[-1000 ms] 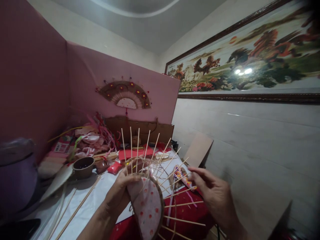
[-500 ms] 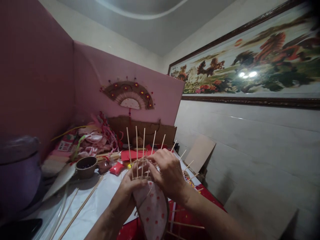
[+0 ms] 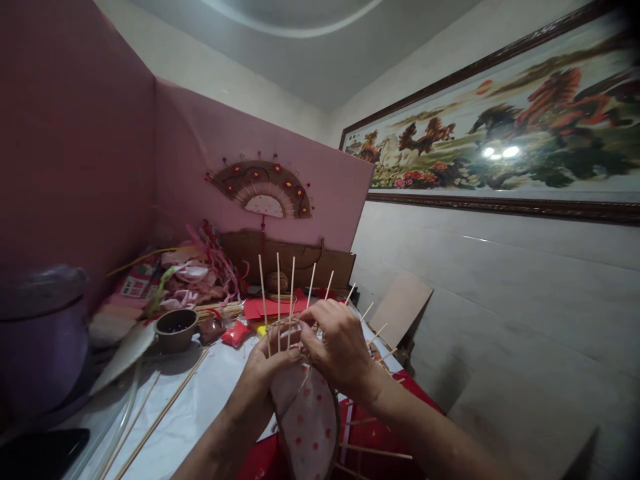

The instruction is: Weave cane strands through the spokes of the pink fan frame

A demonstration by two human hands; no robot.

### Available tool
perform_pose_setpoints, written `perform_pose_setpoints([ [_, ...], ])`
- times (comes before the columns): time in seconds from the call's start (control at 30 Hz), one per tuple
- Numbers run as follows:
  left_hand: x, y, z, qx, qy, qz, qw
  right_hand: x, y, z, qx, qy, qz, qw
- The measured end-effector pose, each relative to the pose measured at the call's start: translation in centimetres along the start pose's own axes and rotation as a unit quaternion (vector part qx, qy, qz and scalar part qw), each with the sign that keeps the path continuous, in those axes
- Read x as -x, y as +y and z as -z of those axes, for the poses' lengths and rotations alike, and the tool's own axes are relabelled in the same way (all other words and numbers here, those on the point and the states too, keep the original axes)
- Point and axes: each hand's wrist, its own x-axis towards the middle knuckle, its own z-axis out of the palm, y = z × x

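Observation:
A half-made fan has a white, red-dotted half-round base edged in brown, with several thin wooden sticks spreading from its curved edge. My left hand is closed around the edge on the left, its thumb lying over the base of the sticks. From the right, my right hand reaches in among the sticks with thumb and fingers pinched. A thin brown cord runs across the sticks between the hands. The right fingertips partly hide where it is gripped.
A dark bowl, a red packet and loose thin sticks lie on the white-covered table at left. Behind are pink ribbons and red paper. A finished fan hangs on the pink board.
The whole view has shifted slightly, so things sit a little further right. Both hands keep their hold, with the left thumb slightly higher along the sticks' base.

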Motion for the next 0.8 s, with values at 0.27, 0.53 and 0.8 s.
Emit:
perform_pose_setpoints([
  [0.27, -0.6, -0.3, 0.1, -0.021, 0.055, -0.005, 0.998, -0.2, 0.2, -0.3, 0.004, -0.03, 0.008, 1.0],
  [0.53, -1.1, -0.3, 1.0, -0.077, 0.085, -0.035, 0.993, -0.5, -0.2, -0.7, 0.043, -0.063, 0.036, 0.996],
  [0.8, -1.1, -0.1, 1.3, -0.123, 0.103, -0.029, 0.987, -0.4, -0.2, -0.6, 0.047, -0.059, 0.051, 0.996],
])
